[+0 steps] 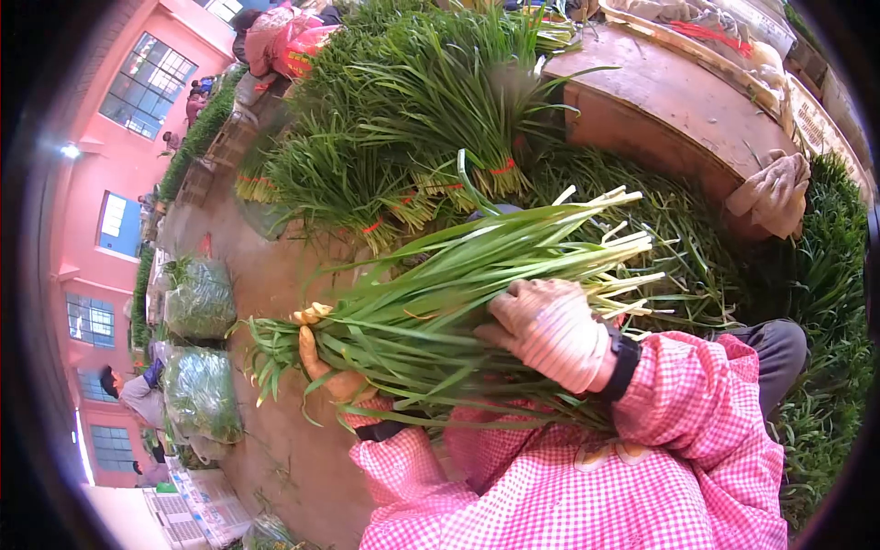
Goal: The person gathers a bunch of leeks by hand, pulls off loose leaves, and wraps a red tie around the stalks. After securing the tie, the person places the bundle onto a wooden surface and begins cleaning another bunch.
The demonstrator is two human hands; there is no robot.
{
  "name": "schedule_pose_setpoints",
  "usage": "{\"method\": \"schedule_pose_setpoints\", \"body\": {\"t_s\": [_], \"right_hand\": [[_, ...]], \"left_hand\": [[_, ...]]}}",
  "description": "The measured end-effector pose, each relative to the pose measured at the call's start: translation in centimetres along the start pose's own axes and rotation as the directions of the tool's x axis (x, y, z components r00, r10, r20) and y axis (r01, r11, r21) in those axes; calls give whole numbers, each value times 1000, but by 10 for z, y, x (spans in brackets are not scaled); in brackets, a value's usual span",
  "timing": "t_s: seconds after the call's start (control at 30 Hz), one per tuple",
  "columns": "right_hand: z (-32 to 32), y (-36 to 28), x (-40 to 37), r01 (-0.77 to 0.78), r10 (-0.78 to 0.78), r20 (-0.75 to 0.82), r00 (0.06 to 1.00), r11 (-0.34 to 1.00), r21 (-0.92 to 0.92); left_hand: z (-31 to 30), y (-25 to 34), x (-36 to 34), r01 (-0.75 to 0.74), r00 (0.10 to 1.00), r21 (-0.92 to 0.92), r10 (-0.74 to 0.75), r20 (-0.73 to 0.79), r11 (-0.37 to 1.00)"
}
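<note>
A loose bunch of garlic chives (458, 275), with long flat leaves and pale stem ends, lies sideways across my lap. My left hand (325, 357), in a tan glove, is wrapped round the leafy end from below, its fingertips showing on top. Over the stem half rests my right hand (545, 330), in a whitish glove, with fingers curled onto the leaves. The stem ends (632, 243) stick out unevenly to the right. Both wrists carry dark bands.
Several chive bundles tied with red bands (502, 167) are heaped ahead. Loose greens lie beside a wooden bench (660, 92), where a crumpled glove (775, 192) hangs. Bagged greens (197, 394) stand at left. Other people, including one in pink (275, 41), sit farther off.
</note>
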State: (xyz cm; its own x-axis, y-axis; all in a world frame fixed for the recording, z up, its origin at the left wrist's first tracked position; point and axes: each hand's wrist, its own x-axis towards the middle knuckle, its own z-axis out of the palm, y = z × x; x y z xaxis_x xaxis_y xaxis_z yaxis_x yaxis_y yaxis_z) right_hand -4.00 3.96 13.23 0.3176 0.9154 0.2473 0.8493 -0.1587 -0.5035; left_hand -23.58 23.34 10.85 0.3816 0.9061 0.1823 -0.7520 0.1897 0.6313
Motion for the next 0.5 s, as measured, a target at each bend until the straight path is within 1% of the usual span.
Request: {"method": "schedule_pose_setpoints", "body": {"t_s": [0.03, 0.07, 0.1, 0.13, 0.17, 0.2, 0.23, 0.27, 0.3, 0.33, 0.37, 0.4, 0.43, 0.47, 0.5], "right_hand": [[4, -3, 2, -12, 11, 24, 1000, 999, 43], [10, -4, 4, -44, 43, 5, 999, 987, 154], [18, -4, 7, -73, 78, -11, 997, 962, 262], [21, -6, 10, -98, 115, -23, 993, 925, 366], [20, -8, 12, -96, 120, -11, 993, 844, 528], [14, -10, 12, -197, 156, 127, 980, 618, 761], [-9, -17, 14, -299, 142, 266, 954, 325, 897], [-30, -24, 17, -393, 81, 392, 917, 1, 920], [-48, -20, 14, -450, 36, 450, 892, -6, 893], [-67, -7, 13, -552, -76, 548, 833, -48, 832], [-71, -2, 6, -415, -111, 415, 903, 27, 909], [-72, 2, 0, -264, -156, 276, 949, 93, 960], [-66, 9, -1, -93, -196, 202, 959, 456, 885], [-52, 18, -1, 166, -320, 105, 942, 712, 682], [-47, 20, -4, 102, -208, 242, 948, 916, 387]], "left_hand": [[1, 1, -2, 6, 1000, -18, -6, -11, 1000], [4, 2, -3, 15, 1000, -35, -16, -22, 999], [8, -3, -3, -27, 1000, -28, 26, -16, 999], [8, -2, -3, -15, 999, -33, 14, -29, 999], [6, -2, -4, -1, 999, -39, -1, -41, 999], [5, -2, -4, 13, 998, -46, -16, -53, 999], [4, -3, -3, 32, 996, -51, -35, -78, 998], [3, -4, -4, 47, 993, -56, -52, -107, 997], [2, -5, -3, 58, 989, -62, -66, -135, 996], [-2, -5, -2, 47, 991, -38, -52, -120, 998], [-6, -5, -1, 36, 994, -15, -38, -107, 999], [-9, -6, -2, 29, 995, 9, -28, -94, 1000], [-5, -6, -3, 77, 992, -70, -84, -99, 995], [-8, -6, -2, 66, 994, -37, -69, -91, 997], [-13, -6, -1, 51, 995, -5, -51, -81, 999]]}}
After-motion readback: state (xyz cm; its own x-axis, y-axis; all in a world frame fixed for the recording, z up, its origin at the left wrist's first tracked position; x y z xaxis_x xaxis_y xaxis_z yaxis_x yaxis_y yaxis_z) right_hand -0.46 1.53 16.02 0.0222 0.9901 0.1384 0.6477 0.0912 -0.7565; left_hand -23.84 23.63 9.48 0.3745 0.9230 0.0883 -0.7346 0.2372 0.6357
